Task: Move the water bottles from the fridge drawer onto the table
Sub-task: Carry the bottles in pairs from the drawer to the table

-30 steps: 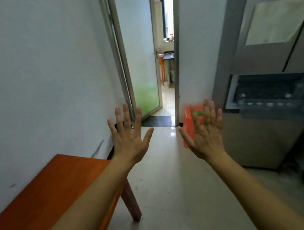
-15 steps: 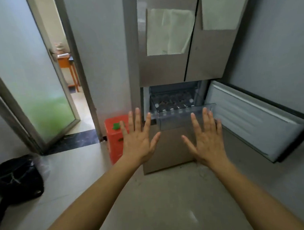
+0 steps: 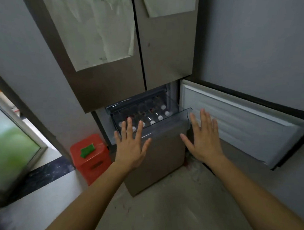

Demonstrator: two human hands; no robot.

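Nothing moved yet: left hand [image 3: 130, 144] and right hand [image 3: 204, 138] hover spread and empty, bottles [image 3: 160, 117] sit in the open drawer [image 3: 174, 121].

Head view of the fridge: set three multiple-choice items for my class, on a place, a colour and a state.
1. Where does the red stool stand? A) on a shelf B) on the floor left of the fridge C) on a table
2. What colour are the bottle caps in the drawer? A) blue B) black C) white
3. How are the left hand and right hand? A) open, empty B) gripping bottles C) fists
Key: B, it stands beside the fridge; C, white caps show; A, fingers spread straight.
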